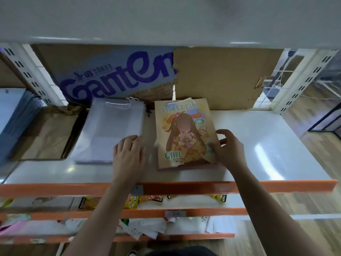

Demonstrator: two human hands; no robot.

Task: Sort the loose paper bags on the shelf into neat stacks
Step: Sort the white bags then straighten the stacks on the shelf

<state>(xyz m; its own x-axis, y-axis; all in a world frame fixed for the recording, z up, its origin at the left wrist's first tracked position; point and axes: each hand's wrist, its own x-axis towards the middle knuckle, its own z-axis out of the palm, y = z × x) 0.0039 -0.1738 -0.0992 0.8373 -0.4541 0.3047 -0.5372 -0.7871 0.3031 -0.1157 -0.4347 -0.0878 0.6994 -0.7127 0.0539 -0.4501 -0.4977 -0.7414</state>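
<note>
Printed "SWEET GIRL" bag (182, 133) flat on the shelf (267, 145), about mid-width, long axis running front to back, rope handles toward the cardboard (221, 76) at the rear. Seems to top a small pile, with a pinkish edge peeking out underneath at the near end, no telling how many below. Right hand (228, 146) clearly the nearer one: thumb down on the bag's near-right corner, the other fingers (224, 131) curled at the right edge, so reads as a pinch on that corner. Left hand (128, 154) flat and relaxed, straight fingers resting on the near-right corner of the white bag stack (110, 130) just left of the printed one, only a narrow strip of bare shelf between the two piles. Loads of open shelf off to the right – hardly any to the left. Orange front lip (203, 187) close below the bag's near edge, so little slack toward the person. Probably just a matter of squaring the printed bag on its pile, parallel to the white stack.
</note>
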